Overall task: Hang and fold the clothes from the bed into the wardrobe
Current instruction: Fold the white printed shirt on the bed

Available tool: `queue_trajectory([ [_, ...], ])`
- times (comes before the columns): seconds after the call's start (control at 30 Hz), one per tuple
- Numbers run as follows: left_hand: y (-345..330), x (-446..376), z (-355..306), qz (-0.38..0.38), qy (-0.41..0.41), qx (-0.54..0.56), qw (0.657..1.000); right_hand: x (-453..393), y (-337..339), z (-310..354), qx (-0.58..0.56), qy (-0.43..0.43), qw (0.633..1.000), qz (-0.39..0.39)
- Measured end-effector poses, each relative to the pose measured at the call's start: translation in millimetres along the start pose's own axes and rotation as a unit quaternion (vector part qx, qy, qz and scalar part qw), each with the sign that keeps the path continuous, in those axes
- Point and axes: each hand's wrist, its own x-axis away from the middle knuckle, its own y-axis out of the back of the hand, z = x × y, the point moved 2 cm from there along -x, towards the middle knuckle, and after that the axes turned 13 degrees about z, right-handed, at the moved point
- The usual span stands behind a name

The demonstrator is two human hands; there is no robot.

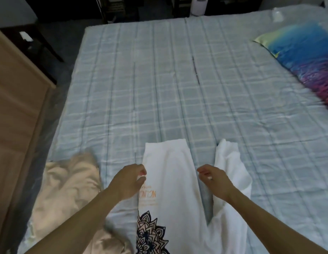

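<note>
A white garment (170,180) with orange lettering and a dark mandala print lies on the bed (159,88) in front of me, partly folded lengthwise, one sleeve (231,162) spread to the right. My left hand (128,180) hovers at the garment's left edge with fingers curled and thumb apart, touching or nearly touching the cloth. My right hand (212,178) is over the gap between the folded body and the sleeve, fingers loosely bent, with nothing clearly held. A cream garment (68,189) lies crumpled to the left.
The bed has a light blue checked cover. A blue and pink pillow (306,65) lies at the right. A wooden cabinet side (18,107) stands at the left of the bed. Dark furniture and a white fan base (198,6) stand beyond the far edge.
</note>
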Motion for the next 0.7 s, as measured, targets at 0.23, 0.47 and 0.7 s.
queue_trajectory([
  [0.23, 16, -106, 11, -0.028, -0.002, 0.007, 1.000, -101, 6, -8, -0.011, -0.044, 0.998, -0.044],
  [0.47, 12, -174, 13, -0.021, -0.011, -0.013, 1.000, -166, -10, -3, -0.064, -0.072, 0.995, -0.024],
  [0.7, 1, -180, 10, 0.035, -0.180, -0.055, 0.982, -143, -26, 9, -0.058, 0.103, 0.990, 0.073],
])
